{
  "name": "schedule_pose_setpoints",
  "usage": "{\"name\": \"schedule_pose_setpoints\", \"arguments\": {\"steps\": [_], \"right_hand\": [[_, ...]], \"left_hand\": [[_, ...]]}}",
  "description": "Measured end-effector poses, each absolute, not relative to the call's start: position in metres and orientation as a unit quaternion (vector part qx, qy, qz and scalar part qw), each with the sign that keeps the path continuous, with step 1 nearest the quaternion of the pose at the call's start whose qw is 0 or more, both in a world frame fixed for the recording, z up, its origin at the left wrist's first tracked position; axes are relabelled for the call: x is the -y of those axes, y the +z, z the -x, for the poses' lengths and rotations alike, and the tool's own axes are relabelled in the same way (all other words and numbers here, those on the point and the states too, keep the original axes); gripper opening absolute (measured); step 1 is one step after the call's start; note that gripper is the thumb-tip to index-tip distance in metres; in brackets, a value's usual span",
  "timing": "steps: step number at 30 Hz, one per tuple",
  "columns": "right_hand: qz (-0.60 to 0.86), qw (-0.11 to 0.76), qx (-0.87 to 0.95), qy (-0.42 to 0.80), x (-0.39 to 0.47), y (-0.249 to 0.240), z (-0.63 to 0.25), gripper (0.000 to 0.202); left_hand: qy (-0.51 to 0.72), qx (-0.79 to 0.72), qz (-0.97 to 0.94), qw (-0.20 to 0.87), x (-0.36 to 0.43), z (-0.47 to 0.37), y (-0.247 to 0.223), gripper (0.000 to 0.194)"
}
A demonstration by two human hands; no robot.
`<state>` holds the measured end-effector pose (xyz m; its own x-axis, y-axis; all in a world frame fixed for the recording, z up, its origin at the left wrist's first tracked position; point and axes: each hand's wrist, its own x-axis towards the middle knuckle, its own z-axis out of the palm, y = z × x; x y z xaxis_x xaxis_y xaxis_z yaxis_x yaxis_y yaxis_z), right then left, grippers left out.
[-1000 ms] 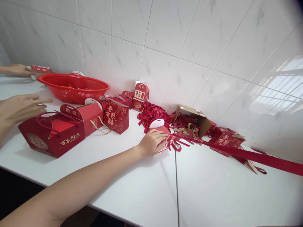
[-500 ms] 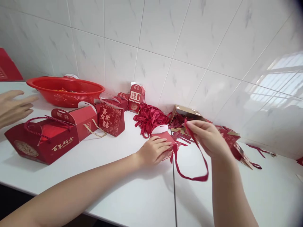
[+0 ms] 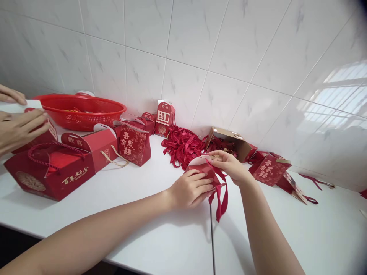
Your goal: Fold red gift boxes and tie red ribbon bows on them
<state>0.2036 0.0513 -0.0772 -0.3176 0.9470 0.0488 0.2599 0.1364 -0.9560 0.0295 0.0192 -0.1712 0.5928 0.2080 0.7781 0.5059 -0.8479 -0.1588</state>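
two hands at a red box, flap toward the wall

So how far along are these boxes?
The box with the red cord handle and the pale-corded box look done: both stand folded, handles attached. In hand: a small box steadied by the left hand, red ribbon pinched in the right hand. Likely left: the loose ribbon heap. Total unclear.
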Motion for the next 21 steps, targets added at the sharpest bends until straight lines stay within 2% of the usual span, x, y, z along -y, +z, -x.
{"name": "schedule_pose_setpoints", "arguments": {"steps": [8,17,21], "right_hand": [[0.446,0.378,0.663,0.467,-0.0525,-0.0793,-0.2001,0.044],[0.444,0.35,0.657,0.5,-0.0521,-0.0783,-0.2024,0.043],[0.439,0.352,0.656,0.503,-0.05,-0.0763,-0.2033,0.035]], "left_hand": [[-0.406,0.186,0.873,0.196,-0.0164,-0.0312,-0.1711,0.027],[-0.397,0.161,0.875,0.226,-0.013,-0.0338,-0.1685,0.029],[-0.397,0.161,0.875,0.226,-0.0129,-0.034,-0.168,0.03]]}}
